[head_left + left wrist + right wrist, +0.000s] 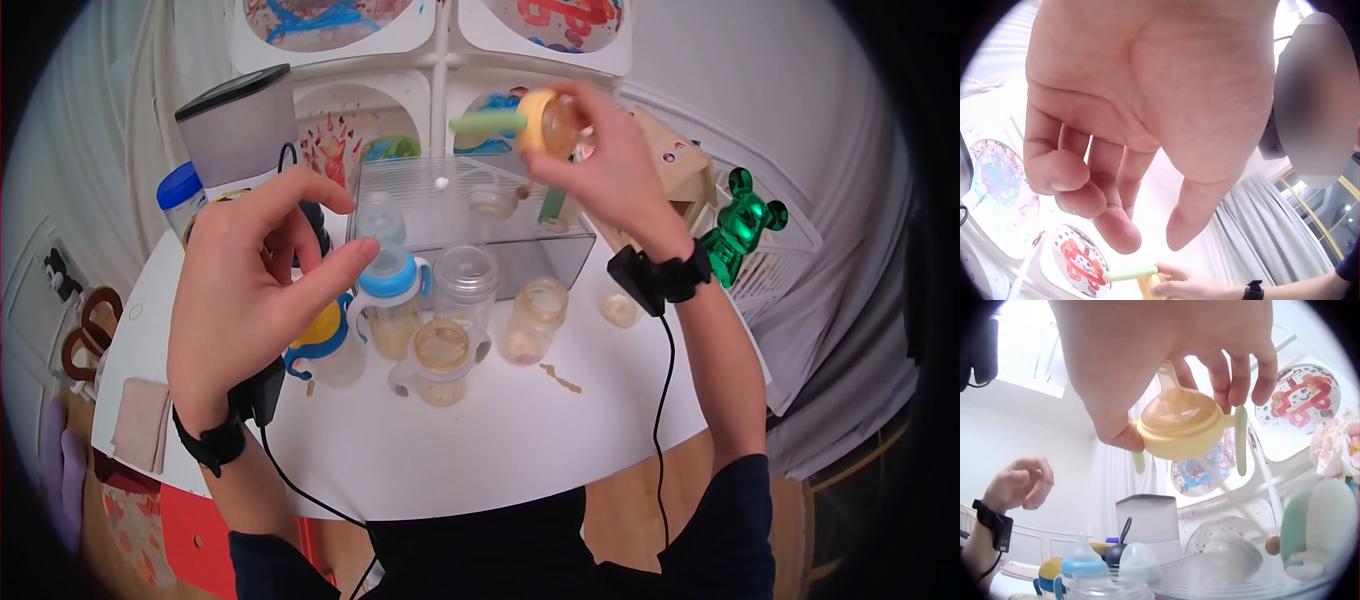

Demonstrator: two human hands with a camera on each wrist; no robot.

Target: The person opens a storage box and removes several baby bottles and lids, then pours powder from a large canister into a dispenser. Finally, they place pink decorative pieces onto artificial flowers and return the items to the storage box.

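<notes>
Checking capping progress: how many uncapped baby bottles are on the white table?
3 in view: clear bottle at the back, grey-handled bottle nearest the person, handleless amber-tinted bottle at right. The left hand may hide more.

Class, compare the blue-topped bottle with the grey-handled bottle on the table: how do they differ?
The blue-topped bottle wears a lid with a teat; the grey-handled bottle has an open mouth. The blue-topped bottle looks taller, the grey-handled bottle squatter. Both stand upright, with see-through bodies and side handles.
</notes>
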